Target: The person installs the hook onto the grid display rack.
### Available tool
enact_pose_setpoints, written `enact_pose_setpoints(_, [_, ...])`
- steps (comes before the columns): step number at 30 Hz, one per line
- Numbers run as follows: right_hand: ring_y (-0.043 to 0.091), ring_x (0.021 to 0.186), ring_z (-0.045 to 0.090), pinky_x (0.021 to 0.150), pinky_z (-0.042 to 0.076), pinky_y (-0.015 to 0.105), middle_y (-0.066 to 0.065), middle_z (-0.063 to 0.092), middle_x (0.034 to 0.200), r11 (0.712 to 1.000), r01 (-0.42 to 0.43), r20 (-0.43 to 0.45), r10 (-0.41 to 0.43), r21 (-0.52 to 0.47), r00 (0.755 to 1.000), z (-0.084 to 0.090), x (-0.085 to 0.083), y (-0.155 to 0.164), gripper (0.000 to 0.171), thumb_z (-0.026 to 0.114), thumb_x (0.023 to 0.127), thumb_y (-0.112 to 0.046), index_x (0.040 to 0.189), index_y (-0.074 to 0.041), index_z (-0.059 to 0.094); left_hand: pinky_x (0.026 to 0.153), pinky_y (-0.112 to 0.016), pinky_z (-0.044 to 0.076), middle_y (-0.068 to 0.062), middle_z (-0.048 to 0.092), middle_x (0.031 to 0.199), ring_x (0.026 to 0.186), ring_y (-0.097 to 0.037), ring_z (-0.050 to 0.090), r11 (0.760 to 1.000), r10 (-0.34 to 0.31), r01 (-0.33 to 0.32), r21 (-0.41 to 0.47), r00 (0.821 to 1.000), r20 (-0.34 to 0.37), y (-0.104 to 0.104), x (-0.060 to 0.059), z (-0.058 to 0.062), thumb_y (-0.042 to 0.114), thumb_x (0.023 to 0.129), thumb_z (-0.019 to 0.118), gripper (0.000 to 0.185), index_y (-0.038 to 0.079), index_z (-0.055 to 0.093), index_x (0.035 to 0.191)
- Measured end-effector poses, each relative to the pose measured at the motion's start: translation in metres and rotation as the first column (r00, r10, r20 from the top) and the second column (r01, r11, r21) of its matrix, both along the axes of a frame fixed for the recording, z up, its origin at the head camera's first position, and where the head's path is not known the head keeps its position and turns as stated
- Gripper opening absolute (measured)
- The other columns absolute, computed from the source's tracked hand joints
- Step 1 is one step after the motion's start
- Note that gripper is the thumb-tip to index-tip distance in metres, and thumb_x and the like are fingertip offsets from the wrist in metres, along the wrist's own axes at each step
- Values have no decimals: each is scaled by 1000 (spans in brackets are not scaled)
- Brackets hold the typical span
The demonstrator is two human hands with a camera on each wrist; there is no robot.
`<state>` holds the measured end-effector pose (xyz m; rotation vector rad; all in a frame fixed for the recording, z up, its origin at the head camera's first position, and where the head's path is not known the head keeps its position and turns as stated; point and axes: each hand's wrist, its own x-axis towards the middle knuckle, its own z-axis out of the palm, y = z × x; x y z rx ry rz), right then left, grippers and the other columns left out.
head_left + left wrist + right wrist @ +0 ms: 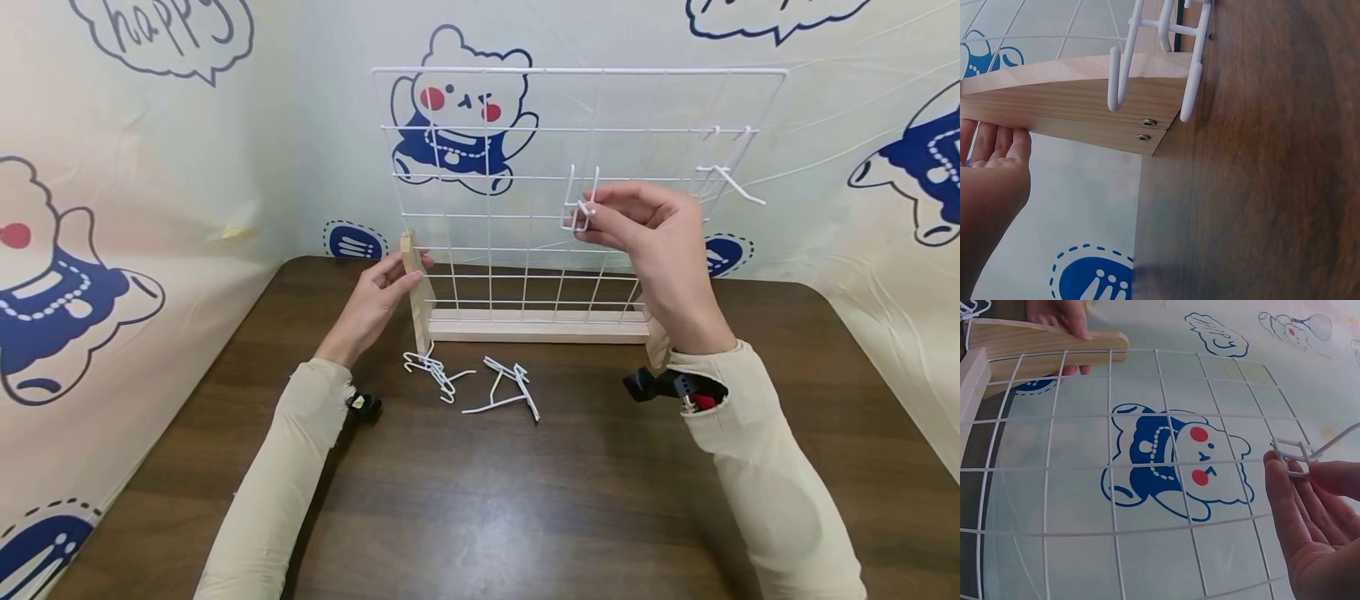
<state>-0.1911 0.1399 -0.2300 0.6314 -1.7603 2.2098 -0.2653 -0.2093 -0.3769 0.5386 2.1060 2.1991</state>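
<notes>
A white wire grid panel point(577, 72) stands upright in a wooden frame on the table. My left hand point(367, 307) grips the frame's left wooden side post point(417, 292), thumb in front and fingers behind. In front of the grid, my right hand point(663, 246) pinches a white wire hook point(576, 228) between thumb and fingers, its two prongs pointing up. The right wrist view shows this hook point(1291, 450) close to the grid wires; whether it touches them I cannot tell. Another white hook point(738, 185) hangs at the grid's upper right.
Two small groups of loose white hooks, one near the post's foot point(438, 375) and white hooks point(513, 392) to its right, lie on the brown table point(480, 500). A wooden crossbar point(540, 333) runs along the frame's bottom. Behind hangs a patterned cloth point(315, 125).
</notes>
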Motion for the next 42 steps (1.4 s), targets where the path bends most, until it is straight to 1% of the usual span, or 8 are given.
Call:
enact_pose_setpoints(4, [30,84,73,79,58,38,22,73,97,1000,20,-3,-20,8,1000,8,-6,-3,27,76,86,-1,105,15,67,119,-49,21,-19,49,144,138,-25,41,1000,0,0,14,1000,0,1,-1,-1,19,100,61,46,10,50,145])
enact_pose_setpoints(8, [30,85,73,80,58,38,23,72,99,999,36,-2,-36,8,999,15,-12,-6,28,77,85,-2,105,15,67,118,-49,22,-18,50,144,137,-25,41,1000,4,-4,12,1000,1,2,-2,-3,19,100,61,45,11,51,144])
enact_pose_setpoints(15, [30,86,73,80,58,37,21,73,99,997,65,26,-64,-30,998,23,-25,-9,24,76,85,0,105,12,70,118,-50,23,-17,51,143,138,-31,39,1000,-3,3,1,1000,-7,3,-2,-4,19,101,60,46,9,50,145])
enact_pose_setpoints(20, [30,83,73,78,58,37,22,72,97,995,86,21,-85,-55,996,28,-32,-12,17,76,85,3,100,9,72,118,-50,23,-13,53,141,137,-26,41,1000,3,-3,-16,1000,-12,2,-3,-2,21,101,61,47,10,50,145])
enact_pose_setpoints(25, [28,80,73,76,59,35,21,73,93,993,98,41,-95,-68,995,30,-37,-15,13,75,85,4,97,7,74,118,-49,23,-12,54,140,136,-23,43,1000,9,-10,-20,1000,-18,2,-3,-1,22,100,62,47,11,51,145])
enact_pose_setpoints(32, [27,80,72,75,59,34,20,73,92,993,105,71,-101,-56,992,22,-40,-16,11,76,84,3,95,6,74,118,-49,24,-12,54,141,137,-25,42,1000,9,-9,-15,1000,-18,1,-2,-1,21,100,61,46,12,51,145])
enact_pose_setpoints(37, [26,81,73,77,58,32,18,74,93,994,103,80,-99,-41,992,13,-39,-15,19,76,86,-1,101,9,72,118,-49,23,-14,53,141,138,-27,41,1000,2,-2,1,1000,-16,0,-1,0,18,101,60,46,10,50,145])
enact_pose_setpoints(42, [24,80,74,79,58,31,16,75,91,989,113,82,-121,95,989,-8,-37,-10,21,72,92,-15,102,4,74,118,-48,24,-13,54,139,136,-25,43,1000,7,-7,3,1000,-15,0,-1,0,18,101,60,46,8,50,145])
